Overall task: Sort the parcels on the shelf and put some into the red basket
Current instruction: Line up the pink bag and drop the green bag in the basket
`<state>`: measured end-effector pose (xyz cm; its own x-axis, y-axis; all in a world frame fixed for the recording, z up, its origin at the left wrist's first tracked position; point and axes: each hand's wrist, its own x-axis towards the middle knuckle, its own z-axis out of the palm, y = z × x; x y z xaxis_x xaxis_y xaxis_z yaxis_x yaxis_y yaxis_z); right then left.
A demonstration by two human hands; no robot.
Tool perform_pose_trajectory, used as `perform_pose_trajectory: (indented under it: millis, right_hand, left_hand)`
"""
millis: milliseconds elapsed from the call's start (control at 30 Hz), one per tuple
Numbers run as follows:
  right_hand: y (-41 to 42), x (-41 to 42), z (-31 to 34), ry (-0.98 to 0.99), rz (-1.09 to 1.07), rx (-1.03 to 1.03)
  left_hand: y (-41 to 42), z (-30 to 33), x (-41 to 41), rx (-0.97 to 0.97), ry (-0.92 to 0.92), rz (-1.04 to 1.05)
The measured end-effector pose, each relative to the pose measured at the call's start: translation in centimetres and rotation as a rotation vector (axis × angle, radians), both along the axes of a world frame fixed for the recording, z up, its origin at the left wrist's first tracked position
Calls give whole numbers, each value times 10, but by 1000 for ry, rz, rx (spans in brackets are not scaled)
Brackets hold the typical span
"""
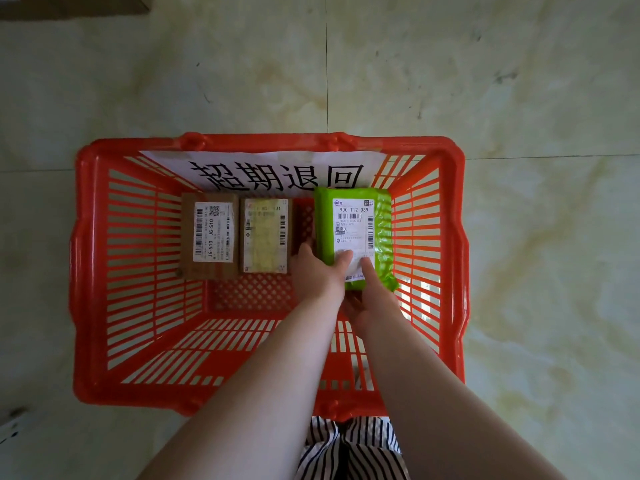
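Observation:
A red slatted basket [93,271] stands on the floor below me. Inside it a brown cardboard parcel [187,237] with a white label lies at the far left. A second parcel [265,237] with a pale label lies right beside it. A green plastic mailer parcel [382,233] with a white shipping label is at the far right of the basket. My left hand [317,271] grips its near left edge, thumb on the label. My right hand [367,296] holds its near end from below, thumb on top.
A white paper sign [277,168] with large black characters lines the basket's far wall. Pale marble floor tiles [519,98] surround the basket. A cardboard edge [72,6] shows at top left. My striped clothing [349,448] is at the bottom.

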<state>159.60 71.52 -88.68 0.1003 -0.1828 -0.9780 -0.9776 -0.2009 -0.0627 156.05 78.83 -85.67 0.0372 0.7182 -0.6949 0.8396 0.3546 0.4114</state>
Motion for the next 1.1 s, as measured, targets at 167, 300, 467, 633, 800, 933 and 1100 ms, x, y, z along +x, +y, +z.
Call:
perform_pose_trajectory:
  millis: [167,300,467,633,800,933,1100]
  right_hand:
    - [0,-4,2,7,-40,86]
    - [2,-9,6,-16,-29,80]
    - [5,-13,49,-8,9,71]
    - [2,-22,131,33,41,121]
    - [16,-24,267,-104,111,418]
    - [33,-38,395,-104,408,622]
    - [56,-81,527,-141,735,800]
  left_hand:
    - [0,2,-1,7,-13,15]
    - [1,8,-3,-4,-29,41]
    - [1,41,-17,-61,-33,86]
    - [9,115,-50,-97,-107,177]
    - [22,247,-102,-285,-413,560]
    - [18,369,-166,-272,-646,882]
    - [-8,493,-251,-90,-780,1106]
